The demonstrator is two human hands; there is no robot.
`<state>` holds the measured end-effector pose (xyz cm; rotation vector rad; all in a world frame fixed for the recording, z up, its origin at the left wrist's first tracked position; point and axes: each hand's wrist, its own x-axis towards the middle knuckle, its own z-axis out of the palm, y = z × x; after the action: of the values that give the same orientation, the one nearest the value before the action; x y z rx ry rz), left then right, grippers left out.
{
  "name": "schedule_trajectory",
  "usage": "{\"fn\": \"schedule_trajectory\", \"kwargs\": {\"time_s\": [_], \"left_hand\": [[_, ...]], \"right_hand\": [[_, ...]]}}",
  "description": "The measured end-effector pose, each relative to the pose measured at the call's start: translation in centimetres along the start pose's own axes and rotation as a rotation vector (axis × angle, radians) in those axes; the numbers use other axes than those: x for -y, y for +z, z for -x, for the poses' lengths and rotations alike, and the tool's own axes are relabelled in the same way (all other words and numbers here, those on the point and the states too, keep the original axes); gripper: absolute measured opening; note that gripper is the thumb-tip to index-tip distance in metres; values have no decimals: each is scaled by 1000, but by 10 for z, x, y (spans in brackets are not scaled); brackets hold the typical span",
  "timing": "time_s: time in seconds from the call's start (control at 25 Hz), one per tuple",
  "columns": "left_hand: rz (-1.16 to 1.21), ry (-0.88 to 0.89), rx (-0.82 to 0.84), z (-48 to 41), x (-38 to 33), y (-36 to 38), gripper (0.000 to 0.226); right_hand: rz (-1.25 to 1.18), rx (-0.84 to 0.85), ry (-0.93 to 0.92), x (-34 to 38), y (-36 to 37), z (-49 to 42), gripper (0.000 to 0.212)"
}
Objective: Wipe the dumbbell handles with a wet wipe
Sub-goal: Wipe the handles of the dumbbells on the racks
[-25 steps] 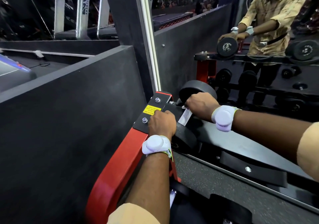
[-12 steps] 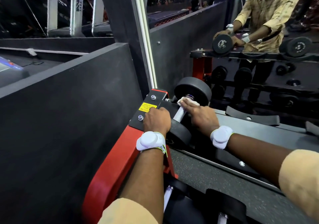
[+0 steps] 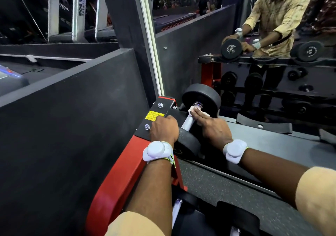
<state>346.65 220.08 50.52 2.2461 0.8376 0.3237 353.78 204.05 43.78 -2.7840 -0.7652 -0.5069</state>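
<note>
Dumbbell (image 3: 187,123) lies at the left end of the rack (image 3: 116,177), on its top shelf, running from near to far. Expect it to be heavy and rigid: the black heads look rubbery and grippy, the handle (image 3: 188,121) is bare pale metal, hard and likely slick once wet. It could roll on its round heads, so hold a head and not the bar.

Your left hand (image 3: 164,128) does that now, fingers curled over the near head (image 3: 189,145). Your right hand (image 3: 214,128) is apart from it, up the bar, pinching the wipe (image 3: 201,111) against the handle's far end, right by the far head (image 3: 201,97). The wipe is thin, soft and limp; it will bunch or slip off unless you wrap it round the bar and press. The near part of the handle shows bare between your hands.

Room is tight. A dark panel (image 3: 72,117) stands close on the left, and the rack's bolted plate with a yellow sticker (image 3: 154,115) sits just beside your left knuckles. A mirror (image 3: 272,35) rises just beyond the far head, so do not push the dumbbell farther. To the right an unfilled cradle (image 3: 263,125) sits well apart. More dumbbells (image 3: 181,206) lie on the shelf below, under your left forearm.
</note>
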Motion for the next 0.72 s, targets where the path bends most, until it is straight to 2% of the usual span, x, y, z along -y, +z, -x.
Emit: {"fn": "schedule_trajectory", "kwargs": {"time_s": [0.08,0.16,0.24,0.36,0.44,0.52,0.64,0.72], "left_hand": [[-4,3,-2,0,0,0,41],[-3,8,0,0,1,0,41],[4,10,-1,-1,1,0,41],[6,22,-4,-1,1,0,41],[-1,29,-6,0,2,1,41],[-9,41,-5,-1,2,1,41],[-7,44,-6,-2,3,1,41],[-3,42,-11,-1,3,2,42]], "right_hand": [[-132,-117,192,8,-2,5,68],[-327,-243,550,19,-6,6,46],[-533,-234,872,27,-7,3,28],[-695,-215,1144,34,-14,-17,37],[-853,-273,1208,42,-23,-35,36],[-949,-322,1160,58,-27,-46,34],[-968,-330,1122,72,-24,-52,31],[-988,-298,1165,69,-22,-53,30]]}}
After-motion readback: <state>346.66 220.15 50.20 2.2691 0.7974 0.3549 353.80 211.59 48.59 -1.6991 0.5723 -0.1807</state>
